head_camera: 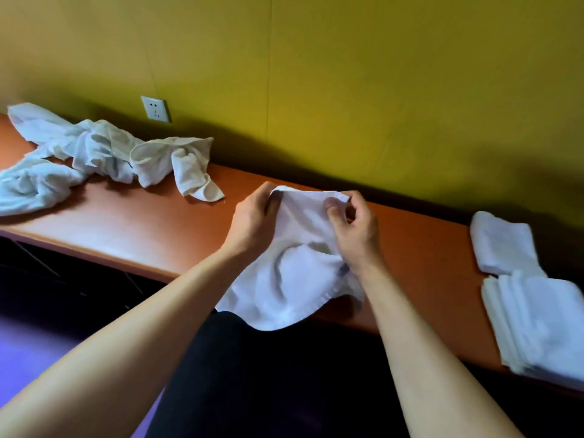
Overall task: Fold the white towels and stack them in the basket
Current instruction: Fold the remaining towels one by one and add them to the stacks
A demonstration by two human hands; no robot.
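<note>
The folded towel stack (537, 324) blurs and runs off the right edge; the crumpled towel pile (94, 153) is cut at the left.

One head-worn wide-angle view looks forward and down, close over the orange table (132, 229), facing the yellow wall (347, 90).

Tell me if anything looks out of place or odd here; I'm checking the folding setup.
No basket is in view: the folded towels sit stacked on the orange counter at right instead. The unfolded towels lie tangled in a heap at left. Both hands hold the current towel; nothing looks damaged.
</note>
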